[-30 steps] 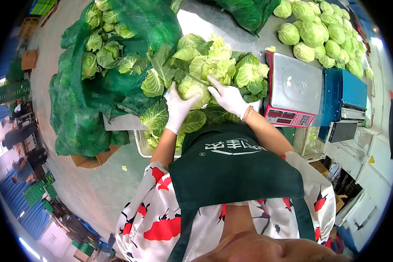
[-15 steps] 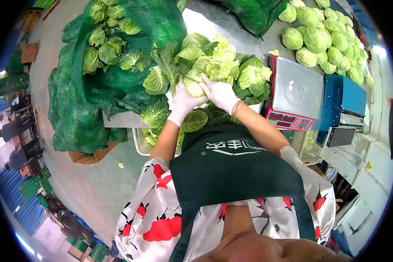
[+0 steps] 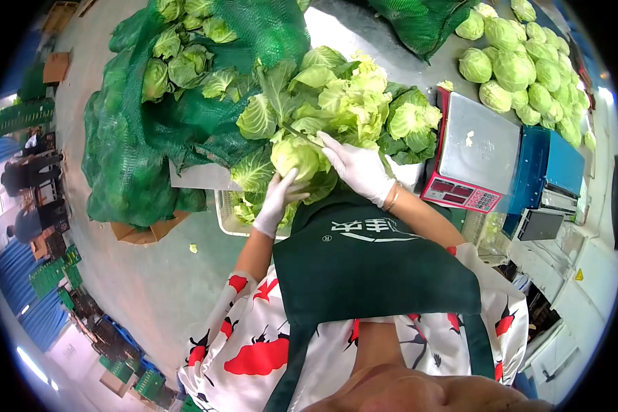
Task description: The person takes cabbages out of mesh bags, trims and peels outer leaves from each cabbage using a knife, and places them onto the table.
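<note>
Head: left hand (image 3: 279, 198) cups cabbage (image 3: 292, 156) (underside hidden).

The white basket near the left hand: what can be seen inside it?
Green leaves show inside the white basket. The left hand covers part of it, and the leaves hide the bottom, so what lies beneath them cannot be seen.

Bulging green mesh sacks (image 3: 127, 165), a red-edged digital scale (image 3: 479, 147) and heaped cabbages (image 3: 513, 71) surround me inside what looks like a produce-packing warehouse, where people (image 3: 29, 173) and stacked green crates (image 3: 26, 117) stand across a broad grey floor (image 3: 165, 302).
</note>
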Tool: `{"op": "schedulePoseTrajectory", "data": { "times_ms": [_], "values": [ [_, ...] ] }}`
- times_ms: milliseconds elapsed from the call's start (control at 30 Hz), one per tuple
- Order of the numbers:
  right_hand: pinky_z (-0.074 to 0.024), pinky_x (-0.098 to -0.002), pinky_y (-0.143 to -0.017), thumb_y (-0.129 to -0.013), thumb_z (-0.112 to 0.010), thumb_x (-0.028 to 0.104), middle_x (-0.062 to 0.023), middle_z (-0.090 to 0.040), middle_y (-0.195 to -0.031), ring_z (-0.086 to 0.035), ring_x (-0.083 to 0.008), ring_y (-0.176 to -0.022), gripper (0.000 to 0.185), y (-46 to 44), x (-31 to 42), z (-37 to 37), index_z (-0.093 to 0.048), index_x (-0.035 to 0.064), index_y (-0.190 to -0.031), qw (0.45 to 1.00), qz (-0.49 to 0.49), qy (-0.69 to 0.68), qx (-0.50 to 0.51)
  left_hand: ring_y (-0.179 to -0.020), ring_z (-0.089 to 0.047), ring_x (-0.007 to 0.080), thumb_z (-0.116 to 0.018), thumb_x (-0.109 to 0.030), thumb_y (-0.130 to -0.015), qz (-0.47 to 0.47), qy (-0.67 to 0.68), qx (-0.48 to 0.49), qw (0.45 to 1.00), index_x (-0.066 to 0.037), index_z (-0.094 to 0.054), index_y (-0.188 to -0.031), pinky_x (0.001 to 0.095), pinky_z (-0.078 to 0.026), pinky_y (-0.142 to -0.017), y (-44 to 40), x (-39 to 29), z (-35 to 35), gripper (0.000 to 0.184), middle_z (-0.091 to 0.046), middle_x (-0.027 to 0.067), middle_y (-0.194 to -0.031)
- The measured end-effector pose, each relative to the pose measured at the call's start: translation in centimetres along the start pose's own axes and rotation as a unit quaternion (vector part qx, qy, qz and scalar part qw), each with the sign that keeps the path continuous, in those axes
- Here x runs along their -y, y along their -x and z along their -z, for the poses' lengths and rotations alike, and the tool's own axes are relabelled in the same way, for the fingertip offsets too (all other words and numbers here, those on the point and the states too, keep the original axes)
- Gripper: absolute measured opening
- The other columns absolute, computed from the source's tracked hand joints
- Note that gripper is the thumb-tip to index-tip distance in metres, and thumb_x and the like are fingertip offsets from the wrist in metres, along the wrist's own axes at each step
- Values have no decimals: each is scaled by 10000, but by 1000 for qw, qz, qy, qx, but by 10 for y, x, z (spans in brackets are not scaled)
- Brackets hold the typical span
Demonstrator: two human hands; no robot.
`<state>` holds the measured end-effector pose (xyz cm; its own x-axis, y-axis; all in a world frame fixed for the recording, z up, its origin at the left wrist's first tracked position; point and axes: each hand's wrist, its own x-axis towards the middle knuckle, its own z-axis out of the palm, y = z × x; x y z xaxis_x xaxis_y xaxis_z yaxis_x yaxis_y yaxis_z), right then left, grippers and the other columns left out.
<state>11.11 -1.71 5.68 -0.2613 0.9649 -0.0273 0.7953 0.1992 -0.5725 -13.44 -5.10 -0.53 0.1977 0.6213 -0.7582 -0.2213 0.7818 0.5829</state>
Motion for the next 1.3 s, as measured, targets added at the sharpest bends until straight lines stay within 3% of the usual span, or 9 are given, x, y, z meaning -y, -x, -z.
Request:
{"op": "schedulePoseTrajectory", "data": {
  "times_ms": [100, 200, 300, 467, 600, 733, 833, 1133, 1300],
  "values": [
    [-518, -415, -522, -1056, -420, 389, -110, -658, -701, -652, -301, -572, 431, -4, -11, -3, -492, 225, -1448, 1000, 1, 6, -28, -1181, -618, 295, -702, -350, -933, -35, 21, -42, 998, -40, -389, -1454, 440, -583, -868, -9, 2, -19, 682, -580, 140, -1340],
    [-548, -489, -637, -1041, -459, 413, -179, -703, -782, -683, -388, -695, 386, -14, -66, -9, -680, 145, -1210, 986, -165, -6, -25, -1174, -622, 284, -754, -285, -896, -47, -40, -86, 994, -30, -400, -1437, 450, -568, -895, -19, -1, -22, 695, -590, 136, -1321],
    [-546, -507, -685, -1033, -479, 418, -205, -707, -829, -679, -427, -752, 405, -2, -82, -15, -717, 108, -1137, 976, -173, -22, -132, -1179, -617, 290, -901, -294, -709, -169, -227, -115, 952, 8, -374, -1435, 418, -530, -971, -32, -2, -20, 947, -608, 167, -1282],
    [-538, -459, -672, -1027, -531, 402, -264, -675, -804, -681, -414, -739, 426, 7, -92, 1, -667, 64, -1247, 949, -264, -51, -164, -1261, -548, 333, -955, -311, -589, -374, -473, -145, 785, 10, -292, -1498, 418, -478, -1045, -5, -48, -65, 1170, -496, 223, -1382],
    [-536, -480, -596, -1026, -510, 417, -207, -660, -671, -664, -408, -627, 492, 11, -63, 13, -506, 129, -1425, 959, -255, -24, -121, -1294, -494, 388, -960, -354, -544, -333, -584, -96, 734, -30, -255, -1530, 429, -452, -1070, -27, -60, -76, 1255, -452, 217, -1394],
    [-541, -449, -597, -1008, -577, 317, -185, -653, -675, -669, -375, -633, 457, 7, -37, 11, -506, 161, -1432, 953, -160, -176, -190, -1286, -486, 419, -957, -391, -538, -339, -651, -72, 675, 27, -227, -1522, 441, -473, -1035, -37, -61, -89, 1295, -426, 259, -1422],
    [-526, -468, -591, -1022, -527, 376, -199, -665, -711, -660, -375, -624, 484, -6, -34, 6, -485, 168, -1457, 992, -121, -28, -10, -1285, -498, 420, -951, -412, -524, -304, -585, -101, 745, 83, -223, -1512, 423, -452, -1061, -48, -53, -84, 1323, -458, 293, -1410],
    [-555, -466, -641, -1041, -414, 440, -174, -710, -793, -689, -361, -704, 474, -58, -42, 11, -506, 190, -1432, 986, -69, 75, 131, -1303, -508, 398, -946, -433, -501, -291, -579, -99, 755, 131, -268, -1477, 401, -434, -1088, -56, -42, -78, 1316, -490, 307, -1404],
    [-562, -476, -702, -1037, -393, 474, -172, -729, -876, -704, -369, -799, 448, -68, -79, 2, -608, 233, -1347, 991, -114, 33, 66, -1280, -523, 388, -947, -442, -510, -297, -571, -89, 760, 105, -292, -1479, 406, -441, -1077, -56, -49, -77, 1291, -496, 297, -1396]
  ]
}}
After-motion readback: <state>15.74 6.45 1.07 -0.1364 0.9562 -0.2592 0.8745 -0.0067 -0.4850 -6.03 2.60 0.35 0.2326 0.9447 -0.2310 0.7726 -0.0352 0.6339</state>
